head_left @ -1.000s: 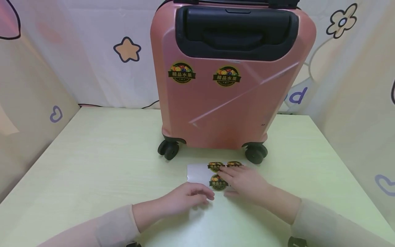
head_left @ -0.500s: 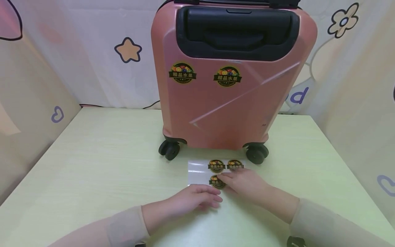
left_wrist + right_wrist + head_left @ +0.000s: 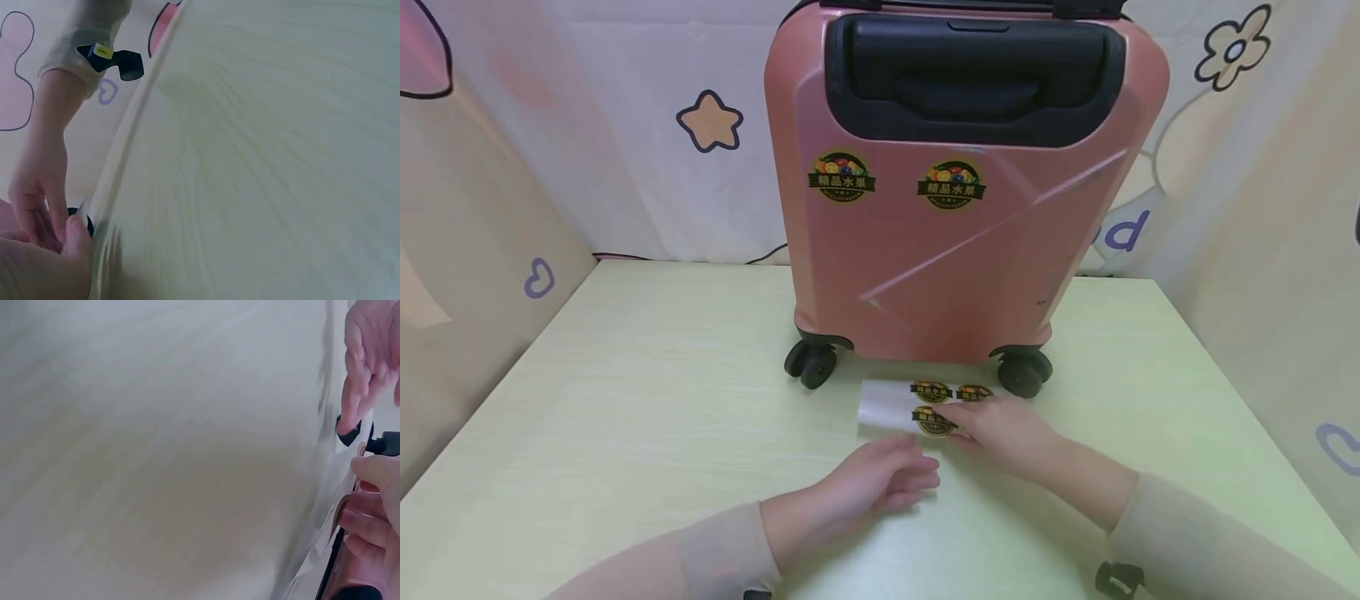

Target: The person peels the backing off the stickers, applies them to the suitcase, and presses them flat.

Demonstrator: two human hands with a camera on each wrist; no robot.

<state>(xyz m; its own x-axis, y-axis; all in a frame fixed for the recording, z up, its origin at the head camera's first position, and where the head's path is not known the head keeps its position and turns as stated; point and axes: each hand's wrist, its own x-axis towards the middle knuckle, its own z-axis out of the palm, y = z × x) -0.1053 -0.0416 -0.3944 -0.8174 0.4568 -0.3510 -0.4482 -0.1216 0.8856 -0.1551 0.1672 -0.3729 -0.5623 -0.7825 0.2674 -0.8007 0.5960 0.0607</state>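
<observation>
A person's right hand (image 3: 1006, 435) pinches a sticker sheet (image 3: 883, 406) on the near side of a pink suitcase (image 3: 925, 287); the left hand (image 3: 876, 479), loose-fingered and empty, hangs close by. Peeling appears underway, likely calling next for lifting one sticker's edge.

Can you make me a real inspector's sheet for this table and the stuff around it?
Surface: pale table, lightly grained.
Job's things: sticker sheet, partly hidden, three round stickers showing; pink suitcase upright behind it, two matching fruit stickers on its front.
Clutter: nothing seen.
Hands: right hand holds the sheet; left hand is near it, fingers loose, holding nothing.
Cables: a thin dark line at the table's back edge, left of the suitcase; can't tell if cable or print.
Surroundings: patterned cloth with a star, a flower and hearts.
</observation>
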